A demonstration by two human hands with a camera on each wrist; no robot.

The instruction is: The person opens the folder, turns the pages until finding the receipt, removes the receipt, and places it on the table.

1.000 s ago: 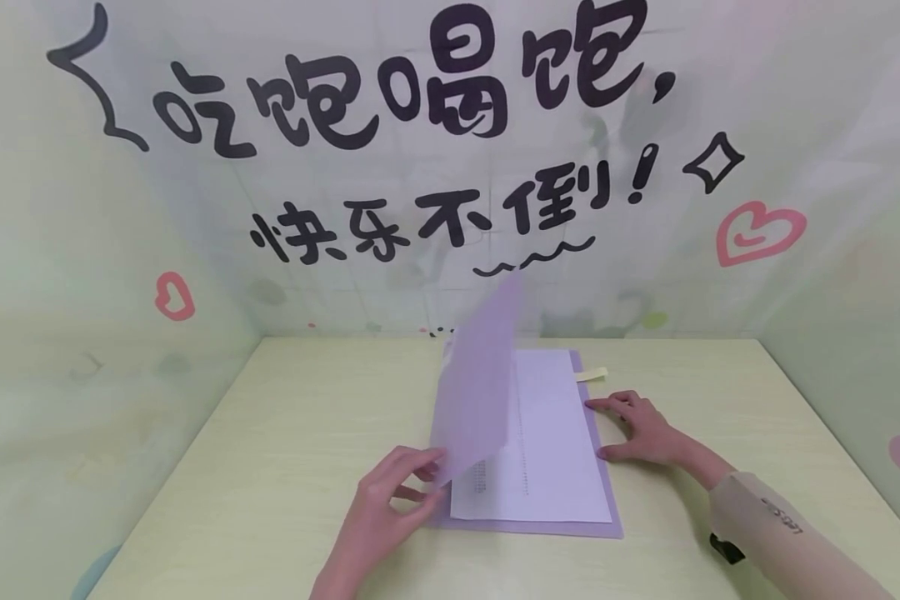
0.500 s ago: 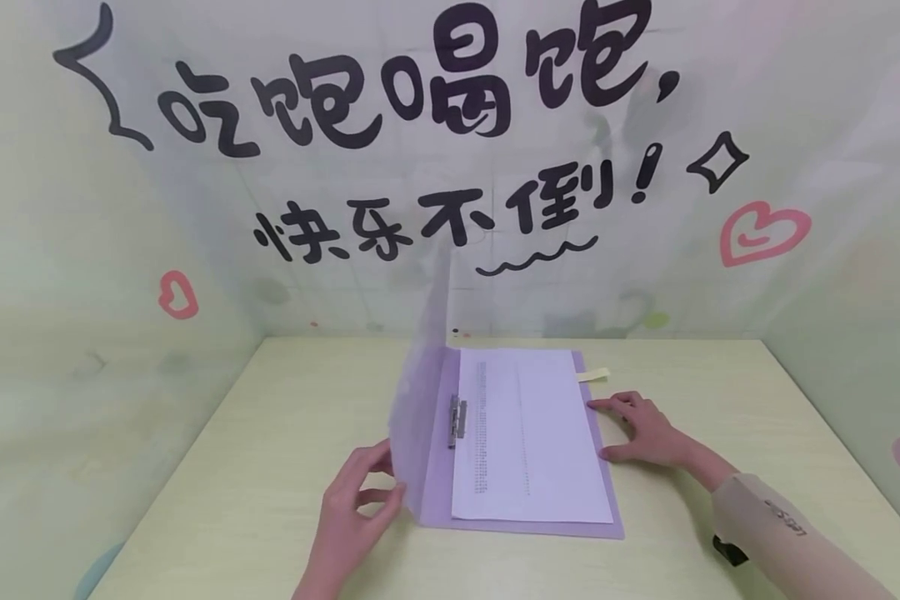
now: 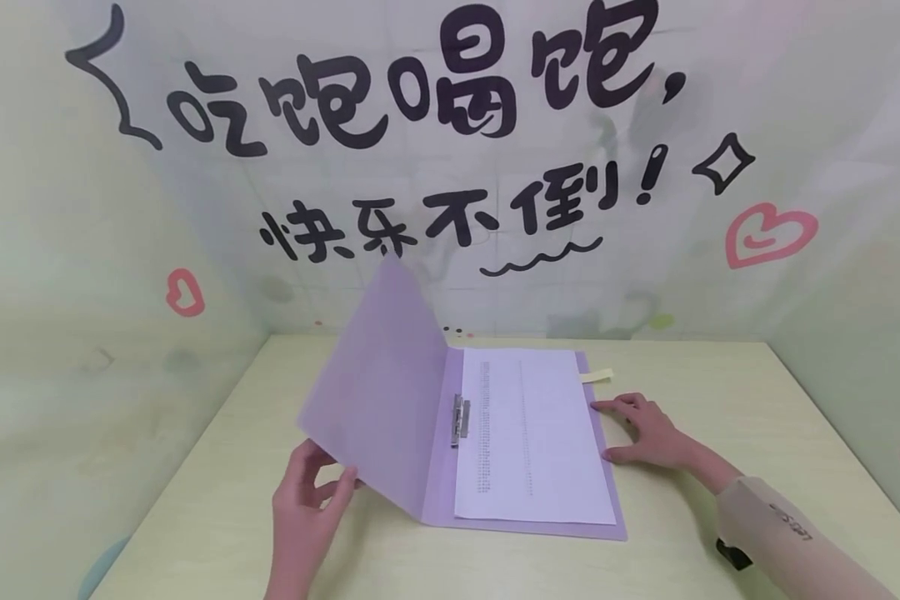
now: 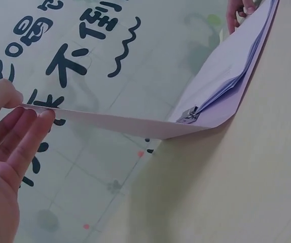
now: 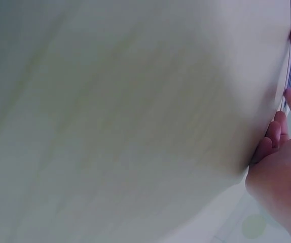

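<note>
A purple file folder (image 3: 438, 487) lies on the table with its front cover (image 3: 382, 383) raised and leaning to the left. Inside, printed white sheets (image 3: 558, 433) rest beside a metal lever clip (image 3: 458, 421) at the spine. My left hand (image 3: 303, 500) pinches the cover's free lower corner between thumb and fingers; in the left wrist view the cover (image 4: 110, 123) runs from that hand (image 4: 6, 152) to the spine. At the folder's right edge, my right hand (image 3: 645, 433) touches with thumb and index fingertips, its other fingers bent. A pale yellow tab (image 3: 597, 377) sticks out above it.
The light wooden table (image 3: 225, 492) ends at the back against a pale curtain (image 3: 330, 292) with black lettering and pink hearts. Similar pale sheeting hangs at both sides. A black piece (image 3: 733, 554) shows below my right sleeve (image 3: 787, 533).
My left hand has swung the folder's cover up and over to the left, uncovering the sheets and the metal clip. The right hand has stayed at the right edge.
</note>
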